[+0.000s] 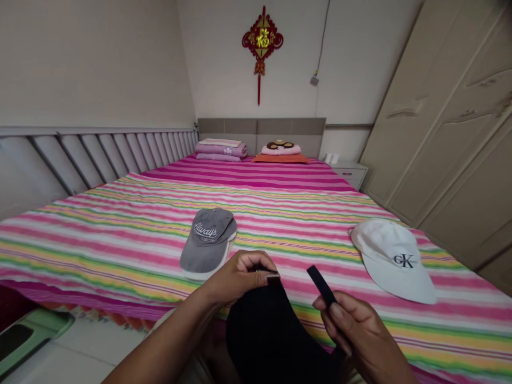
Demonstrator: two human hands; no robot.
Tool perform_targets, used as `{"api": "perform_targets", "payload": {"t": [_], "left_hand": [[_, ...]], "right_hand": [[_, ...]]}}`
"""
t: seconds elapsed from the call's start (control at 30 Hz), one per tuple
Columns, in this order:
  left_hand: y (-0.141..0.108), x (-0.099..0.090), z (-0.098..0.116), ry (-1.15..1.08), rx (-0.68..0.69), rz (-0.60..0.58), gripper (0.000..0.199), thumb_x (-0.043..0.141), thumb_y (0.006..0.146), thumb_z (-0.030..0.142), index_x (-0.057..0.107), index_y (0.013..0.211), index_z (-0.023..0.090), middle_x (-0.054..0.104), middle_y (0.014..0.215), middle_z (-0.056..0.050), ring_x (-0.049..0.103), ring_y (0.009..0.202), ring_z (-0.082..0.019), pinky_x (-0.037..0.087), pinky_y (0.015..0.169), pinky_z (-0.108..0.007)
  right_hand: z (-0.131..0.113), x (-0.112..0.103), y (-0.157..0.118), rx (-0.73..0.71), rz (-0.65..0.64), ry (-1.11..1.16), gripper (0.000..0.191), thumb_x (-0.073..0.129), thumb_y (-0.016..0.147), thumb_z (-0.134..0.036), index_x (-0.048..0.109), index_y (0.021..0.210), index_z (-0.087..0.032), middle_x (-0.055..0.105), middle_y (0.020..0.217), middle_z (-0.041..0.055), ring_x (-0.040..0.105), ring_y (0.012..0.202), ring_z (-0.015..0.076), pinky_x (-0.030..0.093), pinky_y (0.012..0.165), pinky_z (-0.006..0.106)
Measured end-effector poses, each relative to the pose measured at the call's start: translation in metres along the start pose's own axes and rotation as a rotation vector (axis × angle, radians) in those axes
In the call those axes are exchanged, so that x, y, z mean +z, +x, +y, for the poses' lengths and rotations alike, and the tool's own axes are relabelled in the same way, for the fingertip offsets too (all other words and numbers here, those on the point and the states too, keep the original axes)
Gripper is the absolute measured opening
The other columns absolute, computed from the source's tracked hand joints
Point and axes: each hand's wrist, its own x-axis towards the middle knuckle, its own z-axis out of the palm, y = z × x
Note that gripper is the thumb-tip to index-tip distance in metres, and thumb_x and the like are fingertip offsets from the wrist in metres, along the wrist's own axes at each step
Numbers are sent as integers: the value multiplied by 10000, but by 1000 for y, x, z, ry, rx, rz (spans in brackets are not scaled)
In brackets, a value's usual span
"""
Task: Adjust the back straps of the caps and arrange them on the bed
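The gray cap (212, 220) on the bed (132, 208) has a word (205, 231) on its front. It says "Always" in white, curly, joined-up letters. Right under that word is a little line of writing (208, 239), but it is too small to read. The white cap (378, 242) on the right side of the bed has two dark letters (403, 261) on its front, a smaller C and a big K. High on the wall (224, 53), a red hanging (263, 56) has a shiny gold Chinese sign (263, 38) in its middle, 福, standing the right way up.
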Motion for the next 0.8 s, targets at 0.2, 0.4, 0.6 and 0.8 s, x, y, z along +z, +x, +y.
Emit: {"api": "perform_targets", "payload": {"t": [0.2, 0.4, 0.6, 0.8], "left_hand": [[-1, 4, 14, -173, -107, -83, 122, 692, 627, 229, 643, 688, 135, 554, 541, 26, 420, 426, -23, 288, 417, -140], [5, 1, -1, -262, -136, -64, 165, 742, 526, 195, 678, 649, 105, 625, 577, -26, 521, 472, -66, 371, 459, -159], [7, -4, -16, -277, -152, -36, 184, 749, 520, 193, 693, 668, 100, 643, 570, -39, 538, 472, -75, 389, 459, -162], [3, 2, -8, -380, -175, -1, 206, 770, 472, 156, 675, 650, 113, 649, 558, -26, 552, 443, -75, 390, 430, -148]], "right_hand": [[3, -1, -2, -44, -53, -5, 305, 560, 733, -472, 598, 799, -177, 445, 435, -45, 281, 367, 55, 193, 392, 208], [-11, 8, -2, -119, -86, -130, 246, 613, 692, -415, 629, 645, -174, 439, 498, -25, 308, 434, 78, 244, 395, 213], [-14, 22, 12, -65, -78, -49, 245, 652, 650, -397, 603, 628, -158, 396, 480, -44, 286, 448, 71, 225, 408, 203], [-8, 33, 20, 26, -142, 133, 291, 674, 627, -410, 556, 606, -144, 339, 431, -73, 211, 402, 45, 147, 379, 190]]}}
